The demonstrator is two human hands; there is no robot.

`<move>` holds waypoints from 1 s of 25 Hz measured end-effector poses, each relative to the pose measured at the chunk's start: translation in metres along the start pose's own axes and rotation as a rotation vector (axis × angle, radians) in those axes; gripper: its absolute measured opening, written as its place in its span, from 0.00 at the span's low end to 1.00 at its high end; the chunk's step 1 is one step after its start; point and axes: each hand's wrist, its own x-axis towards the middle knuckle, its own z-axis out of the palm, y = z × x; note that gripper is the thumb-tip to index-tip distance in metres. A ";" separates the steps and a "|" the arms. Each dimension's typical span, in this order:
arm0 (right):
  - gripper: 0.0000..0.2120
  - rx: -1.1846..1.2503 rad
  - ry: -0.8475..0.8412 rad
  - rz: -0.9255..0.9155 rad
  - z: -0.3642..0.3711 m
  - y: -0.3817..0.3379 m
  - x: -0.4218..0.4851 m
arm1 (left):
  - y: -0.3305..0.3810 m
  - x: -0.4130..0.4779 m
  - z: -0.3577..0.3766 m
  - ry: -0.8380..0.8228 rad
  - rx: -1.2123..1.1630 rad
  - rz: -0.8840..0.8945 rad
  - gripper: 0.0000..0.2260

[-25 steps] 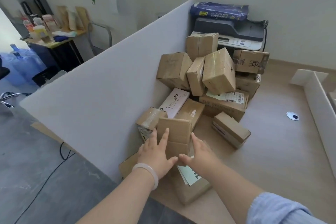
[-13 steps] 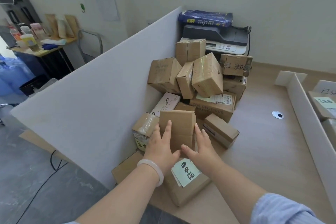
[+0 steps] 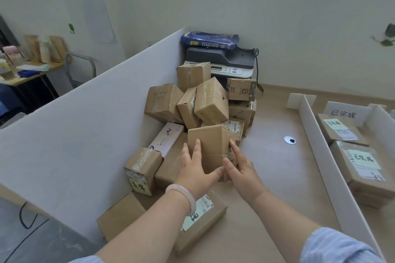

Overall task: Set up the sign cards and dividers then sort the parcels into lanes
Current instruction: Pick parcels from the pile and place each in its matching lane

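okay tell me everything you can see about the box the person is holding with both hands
The held box is plain brown cardboard, taller than wide, standing roughly upright with one corner edge turned toward the camera. Its near face is bare; a strip of printed label shows on its right side. The left hand presses its near face with fingers spread, thumb under the lower edge; the right hand grips the right side. It sits in front of the parcel pile, beside the white divider board. Whether its underside rests on anything is hidden.
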 end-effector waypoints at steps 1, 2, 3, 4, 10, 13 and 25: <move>0.30 -0.004 0.009 0.009 -0.006 0.000 0.000 | 0.006 0.001 0.004 -0.003 -0.020 -0.012 0.50; 0.27 -0.004 0.014 0.014 -0.014 0.001 0.000 | 0.014 0.001 0.009 0.002 -0.024 -0.016 0.52; 0.25 0.002 0.018 0.015 -0.021 0.003 -0.001 | 0.021 0.002 0.015 0.013 -0.011 -0.014 0.54; 0.24 0.016 0.029 0.010 -0.028 0.003 -0.002 | 0.029 0.003 0.022 0.027 0.005 -0.010 0.54; 0.29 -0.013 0.135 0.020 -0.068 0.013 -0.015 | 0.060 0.001 0.042 0.037 -0.129 0.033 0.49; 0.30 0.022 0.208 0.126 -0.083 0.018 -0.014 | 0.072 -0.005 0.052 -0.010 -0.156 0.102 0.48; 0.14 0.145 0.069 0.028 -0.102 0.015 -0.028 | 0.094 -0.005 0.071 -0.078 -0.099 0.171 0.36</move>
